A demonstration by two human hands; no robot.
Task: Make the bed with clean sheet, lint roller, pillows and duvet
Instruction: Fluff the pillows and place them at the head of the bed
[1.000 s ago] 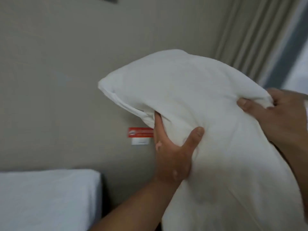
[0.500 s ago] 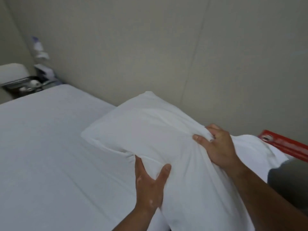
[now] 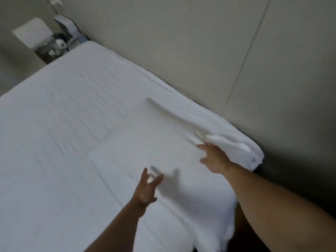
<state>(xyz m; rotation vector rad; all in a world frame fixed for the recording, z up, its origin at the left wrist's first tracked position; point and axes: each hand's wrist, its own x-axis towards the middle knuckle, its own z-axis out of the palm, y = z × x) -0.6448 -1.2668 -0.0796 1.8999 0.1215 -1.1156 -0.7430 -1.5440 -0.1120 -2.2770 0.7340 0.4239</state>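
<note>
Your left hand hangs over the near part of the white pillow, fingers spread and holding nothing. Its shadow falls on the cloth just beside it. Your right hand, also splayed and empty, is at the pillow's wall-side fold; blur hides whether it touches. The pillow lies flat on the sheeted bed, in the corner by the panelled wall. A cluttered nightstand stands beyond the far corner.

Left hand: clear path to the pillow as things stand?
Probably yes. The left hand is open just above the pillow, its shadow falling on it, nothing between them. The right hand, open too, is by the pillow's wall-side edge.
</note>
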